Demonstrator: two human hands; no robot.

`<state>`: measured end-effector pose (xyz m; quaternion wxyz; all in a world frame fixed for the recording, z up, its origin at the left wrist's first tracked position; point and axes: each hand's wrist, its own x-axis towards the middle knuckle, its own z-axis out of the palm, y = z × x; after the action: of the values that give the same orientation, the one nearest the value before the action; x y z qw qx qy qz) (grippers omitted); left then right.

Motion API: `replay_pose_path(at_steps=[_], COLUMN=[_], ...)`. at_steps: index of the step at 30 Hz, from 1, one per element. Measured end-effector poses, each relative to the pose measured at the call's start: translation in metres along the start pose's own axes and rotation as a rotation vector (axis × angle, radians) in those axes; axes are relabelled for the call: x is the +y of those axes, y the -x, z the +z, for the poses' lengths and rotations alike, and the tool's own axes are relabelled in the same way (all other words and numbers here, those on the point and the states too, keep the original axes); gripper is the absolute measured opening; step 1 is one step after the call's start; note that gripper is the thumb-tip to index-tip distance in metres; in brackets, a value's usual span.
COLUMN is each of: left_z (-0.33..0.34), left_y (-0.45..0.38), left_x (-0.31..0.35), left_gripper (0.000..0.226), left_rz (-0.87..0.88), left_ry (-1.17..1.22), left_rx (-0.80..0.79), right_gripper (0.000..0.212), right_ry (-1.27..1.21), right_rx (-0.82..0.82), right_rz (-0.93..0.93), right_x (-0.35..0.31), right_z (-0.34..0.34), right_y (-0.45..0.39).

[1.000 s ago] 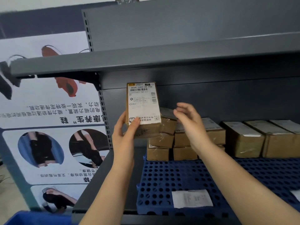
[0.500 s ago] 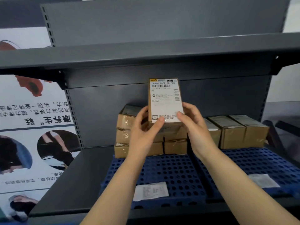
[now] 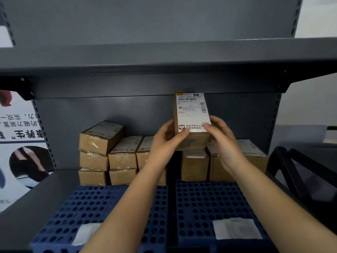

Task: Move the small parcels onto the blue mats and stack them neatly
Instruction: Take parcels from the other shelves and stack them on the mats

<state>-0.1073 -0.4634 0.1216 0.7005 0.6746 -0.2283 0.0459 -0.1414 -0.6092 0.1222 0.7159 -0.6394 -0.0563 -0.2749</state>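
Note:
A small brown parcel (image 3: pixel 191 114) with a white shipping label is held upright in the air, label facing me. My left hand (image 3: pixel 165 141) grips its lower left side and my right hand (image 3: pixel 221 141) grips its lower right side. It hangs above the low row of parcels (image 3: pixel 195 165) on the right blue mat (image 3: pixel 209 203). On the left blue mat (image 3: pixel 87 209) stands a taller stack of parcels (image 3: pixel 102 152), up to three high. My arms hide parts of both rows.
The mats lie on a grey metal shelf (image 3: pixel 36 194) with another shelf board (image 3: pixel 164 57) close overhead. White paper slips (image 3: pixel 237 229) lie on the front of each mat. A poster (image 3: pixel 18 143) hangs at left; a dark frame (image 3: pixel 300 176) stands at right.
The parcel has travelled right from the left stack to above the right mat's row. My right hand, free a second ago, now holds it together with the left.

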Motion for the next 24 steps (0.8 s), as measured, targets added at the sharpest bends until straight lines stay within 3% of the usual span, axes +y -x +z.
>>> replay_pose_path(at_steps=[14, 24], left_z=[0.033, 0.035], left_y=[-0.046, -0.054], left_x=[-0.031, -0.038], left_gripper=[0.063, 0.056], left_rz=[-0.199, -0.253], left_ry=[-0.096, -0.126], left_rx=[0.068, 0.101], right_gripper=[0.007, 0.027], right_ry=[0.057, 0.104], right_rx=[-0.081, -0.076], right_rz=[0.245, 0.339], right_x=[0.029, 0.041], right_z=[-0.033, -0.037], right_y=[-0.051, -0.064])
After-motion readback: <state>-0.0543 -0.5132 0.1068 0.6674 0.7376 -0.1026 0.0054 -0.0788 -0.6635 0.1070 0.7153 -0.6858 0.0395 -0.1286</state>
